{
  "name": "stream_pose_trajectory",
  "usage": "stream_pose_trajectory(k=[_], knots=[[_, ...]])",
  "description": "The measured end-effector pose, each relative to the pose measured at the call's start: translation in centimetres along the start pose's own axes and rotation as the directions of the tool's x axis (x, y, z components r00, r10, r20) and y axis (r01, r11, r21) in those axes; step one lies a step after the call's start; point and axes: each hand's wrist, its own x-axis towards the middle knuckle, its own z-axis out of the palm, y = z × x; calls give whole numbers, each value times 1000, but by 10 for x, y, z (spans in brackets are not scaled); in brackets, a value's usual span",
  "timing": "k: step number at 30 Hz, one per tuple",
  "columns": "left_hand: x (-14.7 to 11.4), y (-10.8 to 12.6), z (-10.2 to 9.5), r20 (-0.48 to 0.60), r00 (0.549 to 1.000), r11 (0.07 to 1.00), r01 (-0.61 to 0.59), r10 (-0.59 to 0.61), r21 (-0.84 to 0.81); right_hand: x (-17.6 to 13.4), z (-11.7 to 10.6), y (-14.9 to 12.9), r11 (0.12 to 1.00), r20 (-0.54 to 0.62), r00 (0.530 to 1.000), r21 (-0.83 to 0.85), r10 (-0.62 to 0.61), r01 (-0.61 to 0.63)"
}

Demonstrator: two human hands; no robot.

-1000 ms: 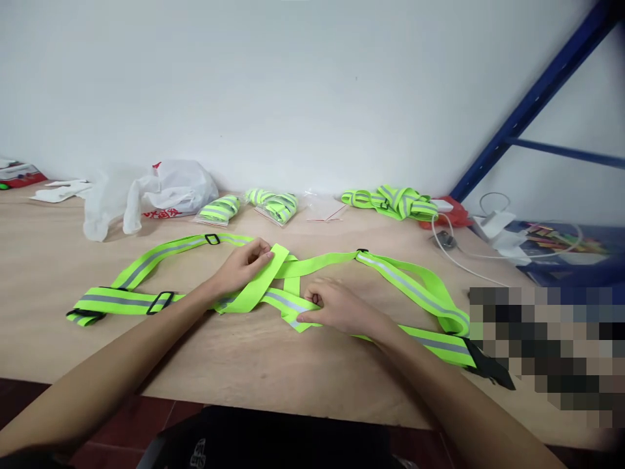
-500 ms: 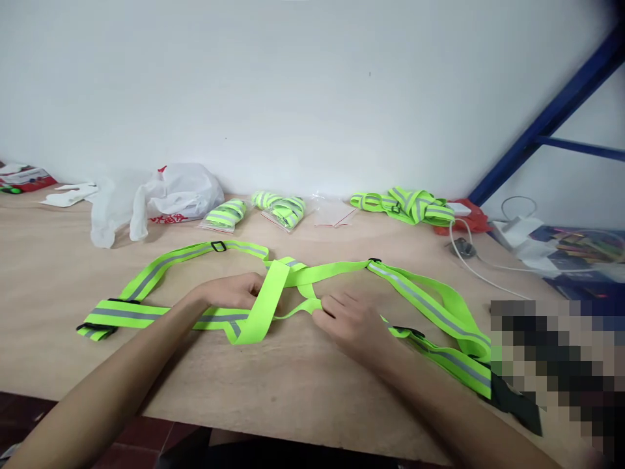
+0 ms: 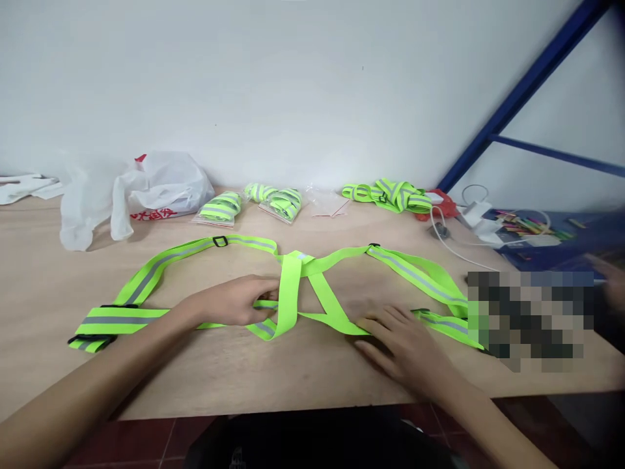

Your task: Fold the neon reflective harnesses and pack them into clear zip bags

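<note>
A reflective harness (image 3: 322,296) of neon green straps with grey stripes and black buckles lies spread on the wooden table. My left hand (image 3: 237,299) is closed on a strap near the middle, its fingertips partly hidden by the vertical band. My right hand (image 3: 398,339) rests on the lower right strap with its fingers stretched out and fairly flat. Between the hands the straps cross and make a triangle. The harness's right end is covered by a pixelated patch.
Along the wall stand a white plastic bag (image 3: 170,185), packed green straps (image 3: 221,207) in clear bags, a flat clear bag (image 3: 325,202) and a loose bundle of straps (image 3: 390,195). White gloves (image 3: 78,202) lie left. A cable (image 3: 459,254) and blue frame (image 3: 527,85) are right.
My right hand has moved right and its fingers have straightened onto the strap. The centre straps have been drawn out flatter, and my left hand has shifted slightly. The view has turned right.
</note>
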Motion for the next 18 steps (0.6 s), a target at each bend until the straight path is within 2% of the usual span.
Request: stream_pose_trajectory(k=[3,7,10,13,18], knots=[[-8,-3,-2,-40,999,999,-20,22,50,-23,-15,9,997,31,999,-83,6,-4],[-12,1,-6,-147,989,994,46,-31,100,-41,-22,35,975,52,999,-223,3,9],[-10,8,-10,-264,963,989,89,-54,121,-42,-20,54,938,-35,999,-343,28,-38],[-12,14,-14,-368,929,965,140,-50,220,-38,-15,68,899,-124,992,-431,24,-75],[-27,14,-6,-418,908,890,219,-36,399,-41,-2,76,900,-178,984,-432,-17,-63]])
